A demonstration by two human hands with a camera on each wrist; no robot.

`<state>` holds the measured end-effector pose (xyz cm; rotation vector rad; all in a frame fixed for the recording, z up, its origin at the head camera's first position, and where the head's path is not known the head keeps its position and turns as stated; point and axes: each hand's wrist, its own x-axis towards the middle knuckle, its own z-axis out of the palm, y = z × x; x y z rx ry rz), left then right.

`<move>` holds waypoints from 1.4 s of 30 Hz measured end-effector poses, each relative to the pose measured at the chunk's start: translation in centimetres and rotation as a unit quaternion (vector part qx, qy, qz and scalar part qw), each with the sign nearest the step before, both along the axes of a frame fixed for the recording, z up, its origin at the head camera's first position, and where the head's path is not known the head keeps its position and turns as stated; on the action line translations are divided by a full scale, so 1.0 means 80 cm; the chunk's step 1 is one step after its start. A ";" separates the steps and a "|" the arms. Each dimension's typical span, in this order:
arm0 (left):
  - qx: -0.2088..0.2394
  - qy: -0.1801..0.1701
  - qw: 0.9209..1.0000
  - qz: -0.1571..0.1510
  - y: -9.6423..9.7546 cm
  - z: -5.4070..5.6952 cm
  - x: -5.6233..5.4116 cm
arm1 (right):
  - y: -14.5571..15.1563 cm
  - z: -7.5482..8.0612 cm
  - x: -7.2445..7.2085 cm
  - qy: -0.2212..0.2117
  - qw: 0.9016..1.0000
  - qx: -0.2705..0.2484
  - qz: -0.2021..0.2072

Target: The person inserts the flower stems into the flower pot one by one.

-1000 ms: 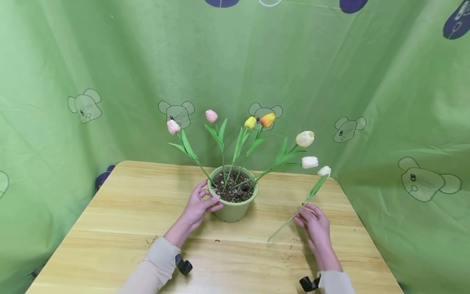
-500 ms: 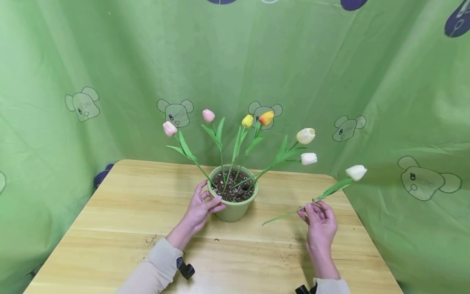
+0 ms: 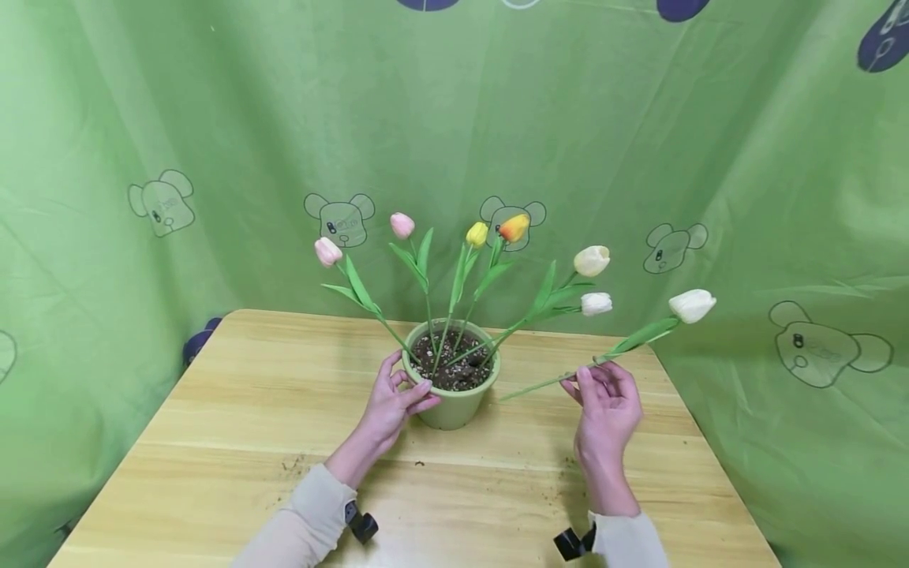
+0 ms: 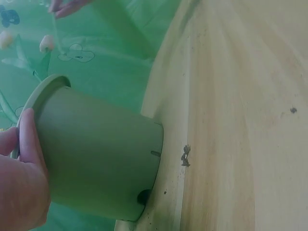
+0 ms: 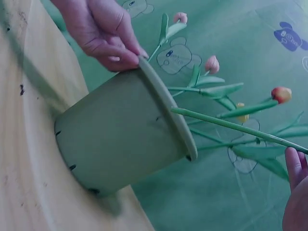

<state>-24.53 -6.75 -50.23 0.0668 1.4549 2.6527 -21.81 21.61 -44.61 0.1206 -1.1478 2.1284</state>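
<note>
A light green flowerpot (image 3: pixel 449 410) full of dark soil (image 3: pixel 454 380) stands on the wooden table. My left hand (image 3: pixel 386 406) grips its near left rim, fingers outside and thumb at the edge. To the right of the pot, my right hand (image 3: pixel 607 406) pinches the green stem of a white tulip (image 3: pixel 692 306), bloom pointing up and right. The bare stem end (image 5: pixel 180 111) overlaps the pot's rim in the right wrist view. Leaning out of the soil are two pink tulips (image 3: pixel 328 252), a yellow one (image 3: pixel 476 234), an orange one (image 3: pixel 514 228) and two whitish ones (image 3: pixel 592 261).
The wooden table (image 3: pixel 234 394) carries bits of spilled soil, including a dark crumb (image 4: pixel 186 155) in front of the pot. A green curtain (image 3: pixel 426 118) with printed mouse-like heads hangs behind and on both sides.
My right hand has tipped the white tulip from steep to flatter and raised it, swinging its bloom right and its stem end up toward the pot. The left hand stays at the rim.
</note>
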 end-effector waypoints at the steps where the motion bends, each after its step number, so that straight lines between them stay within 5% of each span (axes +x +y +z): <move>1: -0.001 0.001 1.000 0.000 0.000 0.000 0.000 | -0.003 0.002 -0.001 0.003 1.000 0.004 -0.001; 15: -0.012 0.013 1.000 0.001 0.000 0.000 0.000 | -0.037 0.015 -0.023 0.039 0.998 0.040 -0.015; 30: -0.008 0.001 1.000 0.004 0.000 0.000 0.000 | -0.058 -0.001 -0.038 0.049 0.982 0.168 -0.065; 42: -0.011 0.004 1.000 0.001 -0.001 0.000 0.000 | -0.066 -0.016 -0.043 0.064 0.976 0.199 -0.066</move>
